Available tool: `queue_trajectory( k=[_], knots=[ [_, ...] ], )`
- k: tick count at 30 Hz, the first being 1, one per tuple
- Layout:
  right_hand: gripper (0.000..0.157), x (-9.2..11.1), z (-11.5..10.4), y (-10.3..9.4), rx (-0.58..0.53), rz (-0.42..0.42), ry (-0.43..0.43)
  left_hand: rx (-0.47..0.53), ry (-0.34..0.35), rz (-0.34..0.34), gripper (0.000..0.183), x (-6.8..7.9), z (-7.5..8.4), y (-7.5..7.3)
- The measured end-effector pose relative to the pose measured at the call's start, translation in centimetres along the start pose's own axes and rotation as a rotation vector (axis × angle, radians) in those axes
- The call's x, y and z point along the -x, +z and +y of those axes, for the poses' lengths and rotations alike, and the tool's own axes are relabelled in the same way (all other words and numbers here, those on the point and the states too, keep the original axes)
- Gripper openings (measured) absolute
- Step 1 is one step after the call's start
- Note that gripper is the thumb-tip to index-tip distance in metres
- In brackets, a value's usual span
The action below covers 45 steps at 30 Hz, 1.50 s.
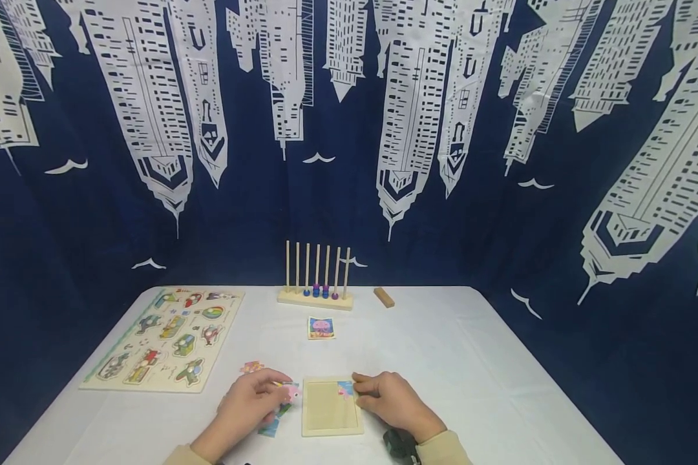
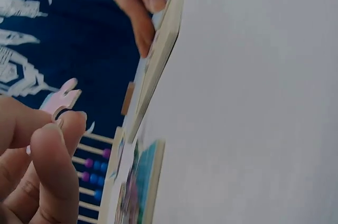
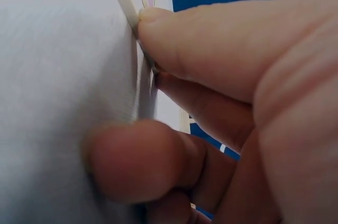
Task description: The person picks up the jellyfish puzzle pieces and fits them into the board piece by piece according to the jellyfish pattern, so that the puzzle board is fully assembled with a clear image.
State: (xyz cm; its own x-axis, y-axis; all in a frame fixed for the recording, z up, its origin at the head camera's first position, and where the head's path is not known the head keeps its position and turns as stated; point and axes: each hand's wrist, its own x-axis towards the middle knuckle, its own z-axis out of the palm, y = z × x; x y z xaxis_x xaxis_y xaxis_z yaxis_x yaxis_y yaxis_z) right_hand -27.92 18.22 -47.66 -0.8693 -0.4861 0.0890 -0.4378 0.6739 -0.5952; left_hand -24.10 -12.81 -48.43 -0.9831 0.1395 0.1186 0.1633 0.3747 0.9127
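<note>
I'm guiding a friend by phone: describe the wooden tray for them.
On the white table, look between the left hand and right hand. There lies a square, pale wooden tray. Unlike the big picture-covered board at left, it is almost bare, with one piece in its far right corner.

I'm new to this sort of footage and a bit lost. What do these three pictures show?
There is no machine, just a person working bare-handed. The wide picture comes from a head camera, looking forward and down; each close-up comes from a wrist camera.

The left hand pinches a pink puzzle piece. The right hand holds the edge of a tray with one piece in its back right corner. Loose pieces lie by the left hand. Farther off on the white table are a card, a bead rack and a block; a puzzle board lies at the left.
</note>
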Motion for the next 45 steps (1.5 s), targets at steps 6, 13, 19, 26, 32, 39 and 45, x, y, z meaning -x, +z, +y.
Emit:
queue_trajectory(
  k=[6,13,19,26,32,39,45],
  knots=[
    [0.032,0.1,0.3,-0.1,-0.018,-0.006,0.004,-0.130,0.105,0.009,0.020,-1.4,1.3,1.8],
    [0.032,0.0,0.3,0.0,-0.013,-0.009,-0.011,-0.176,0.097,0.030,0.007,-3.8,2.2,4.2],
    [0.032,0.2,0.3,0.1,-0.028,-0.023,0.014,-0.244,0.119,-0.011,0.005,-4.1,1.2,6.2],
    [0.032,0.2,0.2,0.0,-0.020,-0.018,0.011,-0.382,0.149,0.111,0.007,-3.9,1.0,7.1],
    [0.031,0.0,-0.1,-0.1,-0.012,-0.011,0.010,-0.469,0.175,0.133,0.008,-4.1,0.9,7.3],
    [0.030,-0.1,-0.3,0.0,-0.014,0.001,-0.010,-0.538,0.180,0.148,0.008,-4.0,1.0,7.4],
    [0.031,-0.2,-0.3,0.1,-0.012,0.006,0.000,-0.560,0.170,0.160,0.009,-4.1,1.1,7.5]
  ],
)
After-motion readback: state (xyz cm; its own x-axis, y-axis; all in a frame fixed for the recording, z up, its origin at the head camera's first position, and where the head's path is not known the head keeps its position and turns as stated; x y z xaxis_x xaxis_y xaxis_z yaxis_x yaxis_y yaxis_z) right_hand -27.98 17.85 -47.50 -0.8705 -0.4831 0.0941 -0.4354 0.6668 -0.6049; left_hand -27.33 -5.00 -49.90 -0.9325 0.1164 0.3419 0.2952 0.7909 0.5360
